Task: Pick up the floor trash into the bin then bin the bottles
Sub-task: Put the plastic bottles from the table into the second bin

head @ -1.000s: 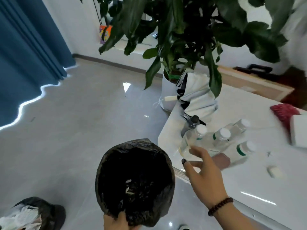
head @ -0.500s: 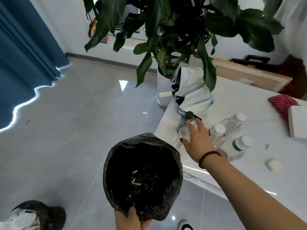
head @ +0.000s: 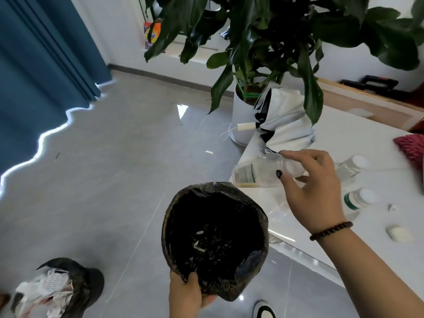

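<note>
Fingertips (head: 283, 154) of right hand (head: 314, 191) pinch 1 bottle (head: 259, 172) — lying sideways, base leftward. Bin (head: 215, 237) mouth gapes just below-left, left hand (head: 185, 292) gripping its rim.

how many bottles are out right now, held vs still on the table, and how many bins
bottle held in right hand: 1
bottles on the white table: 2
bag-lined bin held by left hand: 1
total: 4

Head camera looks steeply down, close over floor (head: 110, 180).
</note>
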